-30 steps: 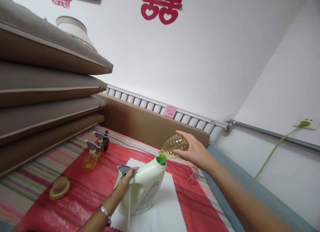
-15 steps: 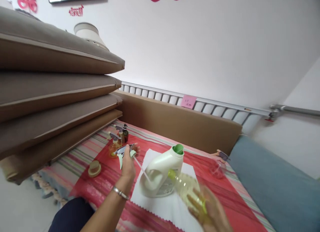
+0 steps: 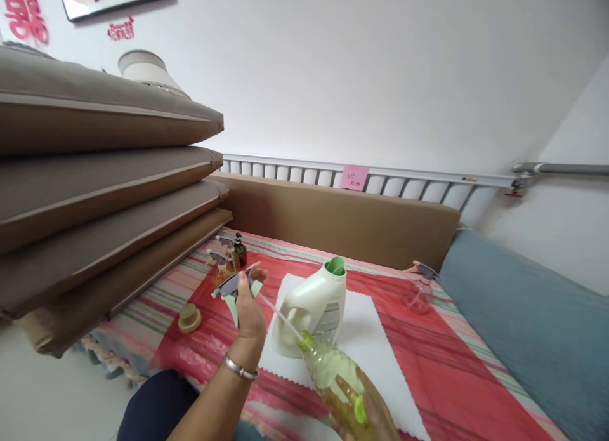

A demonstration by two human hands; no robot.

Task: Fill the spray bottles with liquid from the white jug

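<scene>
My left hand [image 3: 250, 308] is closed around a grey and pale green spray trigger head [image 3: 232, 289], whose thin dip tube [image 3: 280, 315] slants down to the right. The tube's tip meets the mouth of a clear yellow-green bottle [image 3: 328, 371]; whether it has entered cannot be told. Wrapped round that bottle's lower body is my right hand [image 3: 368, 403], tilting its neck up and to the left. Just behind, a pale green detergent jug [image 3: 316, 304] with an open green spout stands upright on a white sheet [image 3: 366, 327].
A round cream cap [image 3: 189, 317] lies at left. Several spray bottles [image 3: 221, 274] and a dark pump bottle [image 3: 240, 252] stand behind it. A pink spray bottle [image 3: 419, 295] is at right. Stacked cushions [image 3: 104, 168] rise at left; a brown board [image 3: 333, 216] lines the back.
My right hand has brought the bottle leftward, so its mouth now meets the dip tube's tip. My left hand still holds the trigger head. The camera view has shifted slightly.
</scene>
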